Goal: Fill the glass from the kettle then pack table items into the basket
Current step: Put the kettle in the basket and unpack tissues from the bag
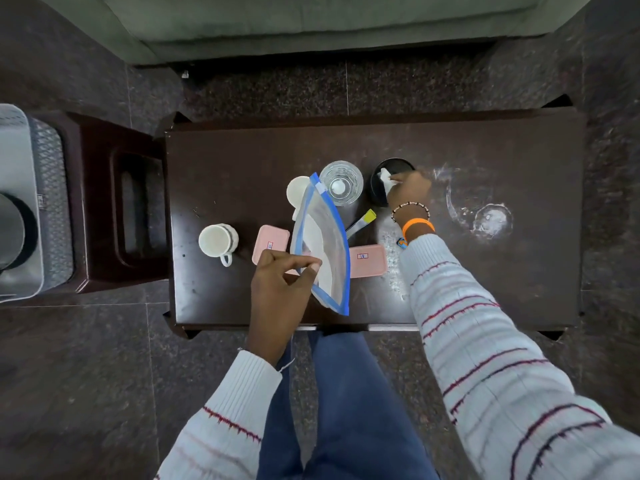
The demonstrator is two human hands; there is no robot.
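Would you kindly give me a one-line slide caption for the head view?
Left hand holds a zip bag over the table while right hand takes white paper from a black bowl.

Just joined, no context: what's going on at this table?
A person stands over a dark table. The left hand holds up a blue-edged zip bag; the right hand pinches a white paper piece at a black bowl. The glass stands beside the bowl. Two white cups, two pink boxes and a sachet lie unpacked. The basket, kettle inside, sits on a stool at left.
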